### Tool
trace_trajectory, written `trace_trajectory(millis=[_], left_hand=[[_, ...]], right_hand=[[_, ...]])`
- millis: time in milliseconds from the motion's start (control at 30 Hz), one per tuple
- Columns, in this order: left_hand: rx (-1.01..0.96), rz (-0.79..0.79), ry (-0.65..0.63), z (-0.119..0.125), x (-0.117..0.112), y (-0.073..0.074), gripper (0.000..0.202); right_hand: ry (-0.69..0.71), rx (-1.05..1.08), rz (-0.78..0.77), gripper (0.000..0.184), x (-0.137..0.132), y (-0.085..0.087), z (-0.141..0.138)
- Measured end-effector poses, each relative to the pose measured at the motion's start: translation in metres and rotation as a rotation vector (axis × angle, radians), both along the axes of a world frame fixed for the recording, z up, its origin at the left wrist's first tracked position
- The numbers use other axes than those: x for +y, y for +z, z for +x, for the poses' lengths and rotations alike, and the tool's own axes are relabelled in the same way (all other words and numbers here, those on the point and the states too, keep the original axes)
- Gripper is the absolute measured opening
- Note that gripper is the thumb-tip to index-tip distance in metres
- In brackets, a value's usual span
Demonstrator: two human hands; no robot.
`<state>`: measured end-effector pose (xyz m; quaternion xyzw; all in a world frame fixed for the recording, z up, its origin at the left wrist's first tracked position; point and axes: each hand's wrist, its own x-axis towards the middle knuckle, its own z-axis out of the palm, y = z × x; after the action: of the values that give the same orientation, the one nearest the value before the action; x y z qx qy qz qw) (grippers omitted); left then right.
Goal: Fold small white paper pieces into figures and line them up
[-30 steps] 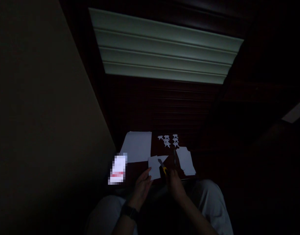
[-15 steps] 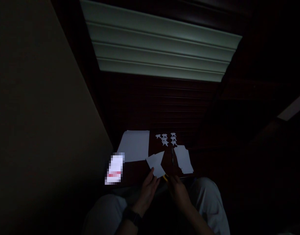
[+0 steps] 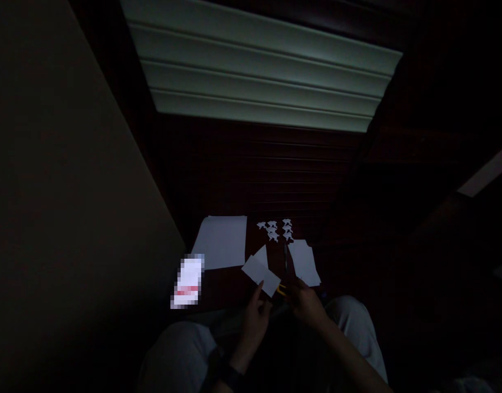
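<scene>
Near the table's front edge, my left hand (image 3: 257, 312) holds a white piece of paper (image 3: 261, 273) with its fingers at the lower edge. This piece looks folded or made of two overlapping parts, one corner sticking up behind. Just to the right, my right hand (image 3: 307, 301) is closed on what look like yellow scissors (image 3: 282, 290), close to the paper's right corner. Darkness hides the blades and most of the grip. Several small white paper cutouts (image 3: 272, 231) lie in two groups beyond my hands.
A large white sheet (image 3: 222, 240) lies at the table's left and a smaller white sheet (image 3: 305, 262) at its right. Between the cutouts and my right hand is a dark pen (image 3: 285, 256). A blurred-out bright object (image 3: 188, 281) is at left, near the wall (image 3: 90, 207).
The paper in my left hand has turned, and its two parts now overlap differently. My right hand has shifted slightly right and up, with more of the yellow tool showing.
</scene>
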<state>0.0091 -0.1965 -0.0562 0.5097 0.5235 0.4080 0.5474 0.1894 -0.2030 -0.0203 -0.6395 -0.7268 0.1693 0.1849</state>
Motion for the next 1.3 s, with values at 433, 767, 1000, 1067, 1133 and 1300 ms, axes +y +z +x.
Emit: trace_trajectory(millis=[433, 767, 1000, 1067, 1133, 1300], left_hand=[[0.731, 0.713, -0.430, -0.001, 0.096, 0.024, 0.041], [0.799, 0.638, -0.116, 0.012, 0.074, 0.010, 0.053], [0.770, 0.696, -0.376, 0.008, 0.085, 0.009, 0.044], [0.782, 0.673, -0.296, 0.012, 0.078, 0.004, 0.046], [0.830, 0.652, -0.195, 0.017, 0.069, 0.001, 0.049], [0.860, 0.690, -0.232, 0.016, 0.069, 0.008, 0.050]], right_hand=[[-0.101, -0.048, 0.031, 0.034, -0.015, -0.019, -0.007], [-0.077, -0.018, -0.015, 0.034, -0.015, -0.022, 0.011], [-0.051, -0.008, -0.027, 0.038, -0.013, -0.017, 0.017], [-0.045, -0.008, -0.039, 0.039, -0.013, -0.015, 0.019], [-0.032, -0.014, -0.056, 0.038, -0.013, -0.013, 0.022], [-0.020, -0.015, -0.088, 0.038, -0.010, -0.008, 0.027]])
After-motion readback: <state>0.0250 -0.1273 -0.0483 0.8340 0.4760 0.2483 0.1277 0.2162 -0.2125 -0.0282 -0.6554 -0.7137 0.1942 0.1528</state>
